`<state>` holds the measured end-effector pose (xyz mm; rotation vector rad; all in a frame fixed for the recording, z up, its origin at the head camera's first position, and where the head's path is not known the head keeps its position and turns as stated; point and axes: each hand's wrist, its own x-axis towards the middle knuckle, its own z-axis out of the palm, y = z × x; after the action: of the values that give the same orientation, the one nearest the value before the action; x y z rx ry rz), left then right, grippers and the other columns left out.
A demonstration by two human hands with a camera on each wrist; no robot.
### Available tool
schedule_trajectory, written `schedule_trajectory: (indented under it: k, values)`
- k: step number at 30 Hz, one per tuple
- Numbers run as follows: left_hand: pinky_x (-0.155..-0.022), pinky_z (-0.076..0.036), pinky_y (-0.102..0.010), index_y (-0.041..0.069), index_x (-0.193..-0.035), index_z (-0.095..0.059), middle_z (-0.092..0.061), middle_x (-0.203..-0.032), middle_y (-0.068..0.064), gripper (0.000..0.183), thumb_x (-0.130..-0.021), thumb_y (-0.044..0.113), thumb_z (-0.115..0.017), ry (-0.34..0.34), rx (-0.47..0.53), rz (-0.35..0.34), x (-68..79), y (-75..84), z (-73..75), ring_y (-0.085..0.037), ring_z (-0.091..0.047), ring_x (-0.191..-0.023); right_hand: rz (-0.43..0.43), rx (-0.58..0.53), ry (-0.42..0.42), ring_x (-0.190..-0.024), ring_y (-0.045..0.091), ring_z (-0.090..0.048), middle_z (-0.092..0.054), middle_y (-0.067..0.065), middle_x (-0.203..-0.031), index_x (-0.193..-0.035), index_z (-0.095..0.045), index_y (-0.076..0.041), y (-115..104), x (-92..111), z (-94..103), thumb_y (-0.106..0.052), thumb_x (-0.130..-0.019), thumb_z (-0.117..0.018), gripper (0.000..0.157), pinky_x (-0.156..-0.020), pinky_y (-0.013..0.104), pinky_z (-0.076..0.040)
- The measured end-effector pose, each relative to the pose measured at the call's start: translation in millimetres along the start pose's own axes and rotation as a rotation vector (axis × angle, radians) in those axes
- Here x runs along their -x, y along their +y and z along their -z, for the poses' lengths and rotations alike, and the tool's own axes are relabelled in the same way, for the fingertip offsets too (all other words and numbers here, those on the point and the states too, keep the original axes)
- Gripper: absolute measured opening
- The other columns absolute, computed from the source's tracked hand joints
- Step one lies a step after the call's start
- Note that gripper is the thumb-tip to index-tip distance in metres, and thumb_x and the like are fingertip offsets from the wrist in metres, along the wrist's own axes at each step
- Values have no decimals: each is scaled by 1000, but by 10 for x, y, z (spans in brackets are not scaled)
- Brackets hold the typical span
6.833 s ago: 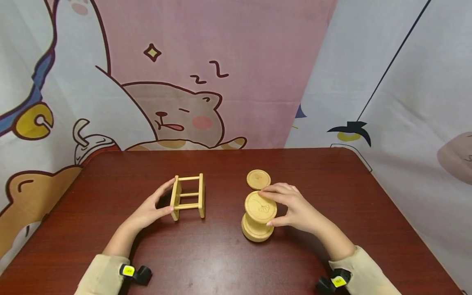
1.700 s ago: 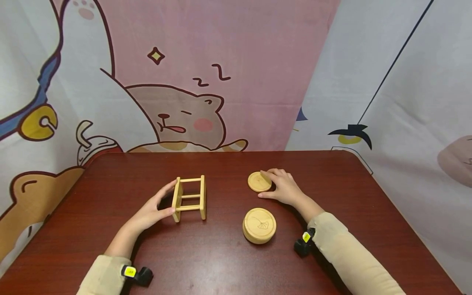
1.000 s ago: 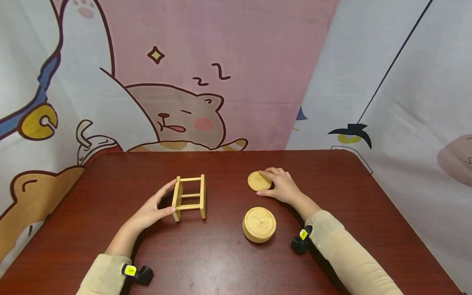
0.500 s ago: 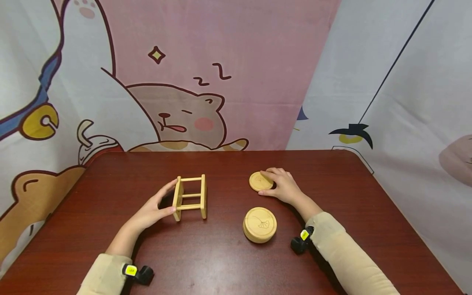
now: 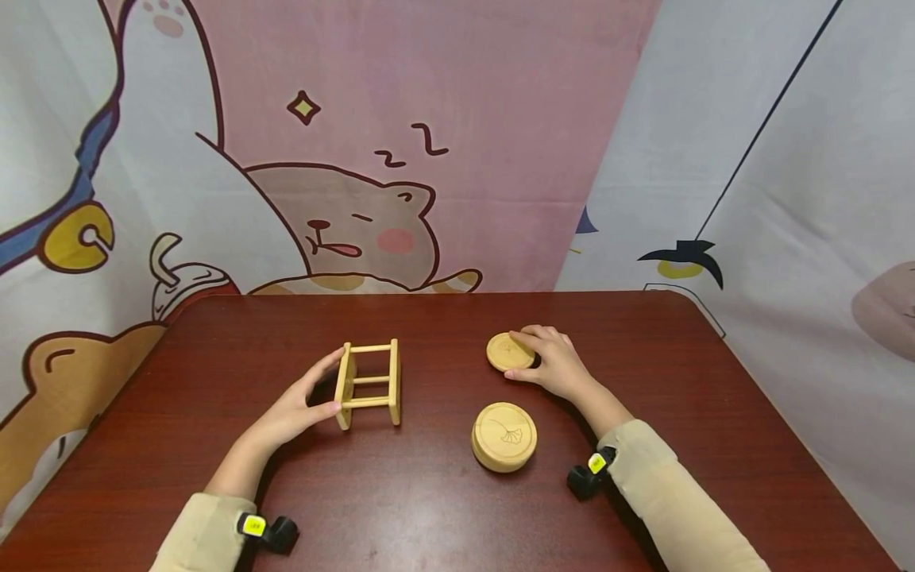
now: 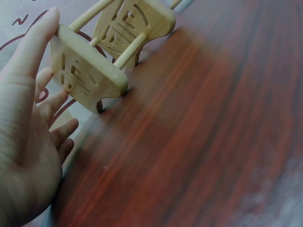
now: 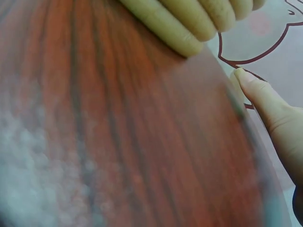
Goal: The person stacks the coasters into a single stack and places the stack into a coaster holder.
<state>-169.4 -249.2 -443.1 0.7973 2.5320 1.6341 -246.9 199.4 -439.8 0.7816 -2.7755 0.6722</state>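
A: What does your feed give you, biggest first?

B: A cartoon-printed backdrop across the top of the frame, then the red-brown table filling the bottom.

A: And the hands?

B: At centre-left I have the left hand, its thumb and a fingertip gripping opposite ends of one upright panel, the other fingers spread. Right of centre I have the right hand, fingers pressed together, thumb set apart from them.

A: Gripping whose panel?

B: The wooden rack's, just left of mid-frame, standing on the table. Only its left side is held, so I'd judge a sideways push could skid or tip it.

A: Next size down?

B: The stack of discs, lower right of centre. I can't count them. It looks loose to me; a brush from the right wrist could scatter it.

A: Smallest?

B: The single disc, above the stack in frame, its right edge pinched by the right hand. Whether it's off the table, I can't tell. With one side held, uneven thumb pressure could flip it loose.
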Motion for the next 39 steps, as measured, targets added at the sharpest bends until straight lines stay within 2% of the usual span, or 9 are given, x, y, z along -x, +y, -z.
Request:
schedule_trajectory:
  k: [7, 19, 27, 39]
  values:
    - [-100, -16, -68, 20, -153, -25, -30, -151, -14, 79, -86, 11, -68, 2, -2, 8, 1, 4, -2, -39, -28, -135, 35, -17, 57, -117, 31, -45, -54, 12, -124, -132, -59, -9, -23, 45, 44, -48, -73, -80, 74, -94, 52, -29]
    - [-99, -16, -68, 22, -153, -26, -31, -151, -14, 80, -86, 13, -69, 4, -5, 31, 2, 16, -16, -39, -28, -135, 59, -34, 91, -116, 31, -45, -55, 12, -121, -131, -60, -8, -74, 125, 128, -45, -71, -82, 74, -95, 53, -27]
    - [-100, -17, -66, 18, -152, -26, -32, -151, -15, 80, -85, 10, -68, 10, -9, -4, 0, 3, -1, -39, -29, -134, 79, -52, 117, -116, 30, -45, -56, 10, -120, -131, -60, -8, -133, 184, 198, -44, -70, -83, 74, -96, 53, -27]
    - [-100, -17, -66, 18, -152, -26, -30, -151, -14, 79, -86, 9, -68, 5, -10, -4, -3, 3, -1, -39, -28, -134, 115, -82, 154, -115, 29, -45, -56, 9, -120, -130, -61, -8, -275, 287, 319, -40, -68, -85, 74, -95, 52, -27]
